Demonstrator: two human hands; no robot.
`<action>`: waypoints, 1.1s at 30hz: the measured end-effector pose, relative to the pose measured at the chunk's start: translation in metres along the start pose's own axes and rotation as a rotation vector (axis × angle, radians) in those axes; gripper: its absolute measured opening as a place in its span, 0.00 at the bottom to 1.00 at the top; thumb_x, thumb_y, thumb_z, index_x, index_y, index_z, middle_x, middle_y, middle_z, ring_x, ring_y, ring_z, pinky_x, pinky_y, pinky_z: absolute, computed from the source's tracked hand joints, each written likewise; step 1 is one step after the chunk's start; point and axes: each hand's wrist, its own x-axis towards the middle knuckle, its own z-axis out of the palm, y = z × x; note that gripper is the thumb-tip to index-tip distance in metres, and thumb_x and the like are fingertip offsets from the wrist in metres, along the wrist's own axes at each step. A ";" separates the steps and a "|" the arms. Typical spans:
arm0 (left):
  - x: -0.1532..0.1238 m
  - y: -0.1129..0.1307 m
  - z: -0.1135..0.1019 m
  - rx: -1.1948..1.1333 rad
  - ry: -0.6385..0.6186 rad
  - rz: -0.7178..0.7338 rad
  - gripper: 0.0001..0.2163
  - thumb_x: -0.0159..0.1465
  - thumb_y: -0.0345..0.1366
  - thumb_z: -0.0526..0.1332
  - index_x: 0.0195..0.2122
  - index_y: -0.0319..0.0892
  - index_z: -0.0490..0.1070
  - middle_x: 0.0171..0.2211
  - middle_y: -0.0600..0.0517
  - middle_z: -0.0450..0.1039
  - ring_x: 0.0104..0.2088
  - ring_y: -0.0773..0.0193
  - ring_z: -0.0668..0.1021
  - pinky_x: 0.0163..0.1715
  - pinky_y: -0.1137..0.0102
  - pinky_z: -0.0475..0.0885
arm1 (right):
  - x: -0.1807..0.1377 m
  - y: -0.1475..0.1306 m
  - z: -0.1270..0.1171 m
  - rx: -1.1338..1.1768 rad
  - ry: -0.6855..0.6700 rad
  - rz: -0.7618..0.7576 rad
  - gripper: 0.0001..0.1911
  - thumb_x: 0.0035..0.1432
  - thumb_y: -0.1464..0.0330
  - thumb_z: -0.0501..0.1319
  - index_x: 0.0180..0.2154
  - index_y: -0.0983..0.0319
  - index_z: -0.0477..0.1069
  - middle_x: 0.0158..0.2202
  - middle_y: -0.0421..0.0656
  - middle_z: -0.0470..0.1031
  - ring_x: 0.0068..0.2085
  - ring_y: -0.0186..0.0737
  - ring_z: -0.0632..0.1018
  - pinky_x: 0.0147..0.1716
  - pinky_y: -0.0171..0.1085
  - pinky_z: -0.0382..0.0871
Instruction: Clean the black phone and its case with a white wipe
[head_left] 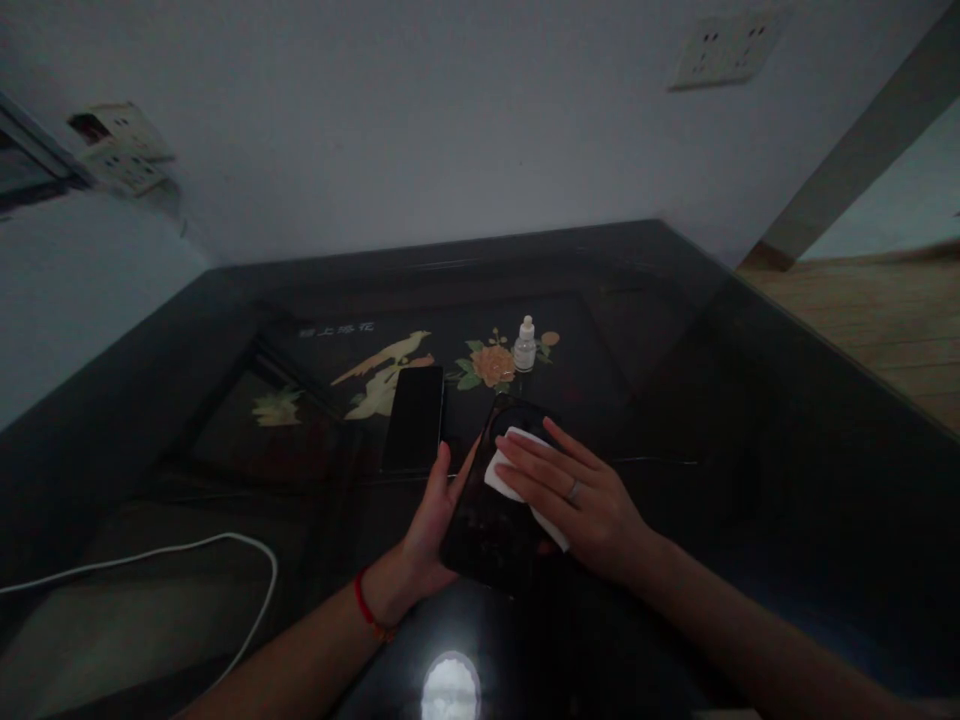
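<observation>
A dark phone case or phone back (480, 535), with a round camera area near its top, is tilted above the table. My left hand (433, 530) grips it by the left edge, thumb up along the side. My right hand (589, 500) presses a folded white cloth or tissue (517, 465) flat on its upper part, fingers over the white piece. Left of it a black phone (415, 420) lies on the table, screen up. Behind stands a small clear dropper bottle (525, 347) with a white top, upright.
The glossy black table (637, 360) carries painted flowers and a bird, and reflects a round light. A white cable (225, 537) curves over its left side. Behind it rises a pale wall with sockets (727, 50); wooden floor (862, 310) shows at right.
</observation>
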 end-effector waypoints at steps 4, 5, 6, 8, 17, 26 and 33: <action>0.000 0.002 0.000 0.033 -0.010 -0.032 0.29 0.65 0.55 0.44 0.61 0.44 0.61 0.41 0.46 0.78 0.38 0.59 0.79 0.45 0.65 0.69 | 0.002 -0.011 0.003 0.089 -0.065 -0.204 0.14 0.64 0.75 0.52 0.49 0.67 0.70 0.52 0.46 0.74 0.56 0.42 0.71 0.61 0.50 0.59; 0.000 0.003 0.000 0.034 -0.018 -0.033 0.29 0.65 0.55 0.43 0.61 0.44 0.61 0.40 0.46 0.78 0.37 0.60 0.79 0.45 0.65 0.69 | 0.003 -0.013 0.004 0.106 -0.077 -0.246 0.14 0.64 0.75 0.53 0.49 0.67 0.70 0.51 0.45 0.75 0.56 0.41 0.72 0.61 0.49 0.58; 0.000 0.003 -0.001 0.029 -0.028 -0.025 0.29 0.65 0.55 0.42 0.61 0.43 0.61 0.39 0.46 0.78 0.35 0.61 0.79 0.44 0.66 0.69 | 0.003 -0.012 0.004 0.110 -0.076 -0.249 0.14 0.64 0.75 0.53 0.49 0.67 0.70 0.51 0.45 0.75 0.56 0.41 0.72 0.62 0.50 0.58; 0.001 0.003 -0.002 0.011 -0.049 0.019 0.28 0.66 0.54 0.42 0.61 0.45 0.60 0.38 0.48 0.78 0.33 0.62 0.79 0.43 0.66 0.70 | 0.001 -0.006 0.004 0.084 -0.039 -0.154 0.15 0.65 0.75 0.51 0.50 0.69 0.69 0.52 0.48 0.74 0.57 0.43 0.70 0.61 0.52 0.58; -0.001 0.007 0.001 0.077 -0.009 -0.014 0.35 0.63 0.59 0.44 0.61 0.36 0.59 0.44 0.40 0.77 0.41 0.54 0.79 0.47 0.61 0.67 | 0.000 -0.013 0.004 0.159 -0.093 -0.292 0.14 0.63 0.75 0.54 0.49 0.69 0.70 0.51 0.47 0.75 0.56 0.43 0.72 0.61 0.48 0.60; -0.001 0.011 0.004 -0.008 0.008 0.070 0.30 0.66 0.54 0.39 0.63 0.42 0.55 0.47 0.43 0.75 0.42 0.55 0.78 0.48 0.60 0.66 | -0.001 -0.001 -0.006 0.119 -0.056 -0.185 0.14 0.65 0.75 0.52 0.48 0.69 0.71 0.51 0.48 0.75 0.56 0.43 0.72 0.60 0.51 0.61; -0.003 0.014 0.003 -0.021 0.000 0.038 0.31 0.65 0.56 0.40 0.62 0.42 0.57 0.45 0.43 0.77 0.40 0.55 0.79 0.50 0.56 0.65 | -0.004 0.011 -0.008 0.053 0.028 -0.054 0.16 0.63 0.77 0.51 0.51 0.69 0.68 0.52 0.52 0.74 0.58 0.44 0.70 0.59 0.53 0.62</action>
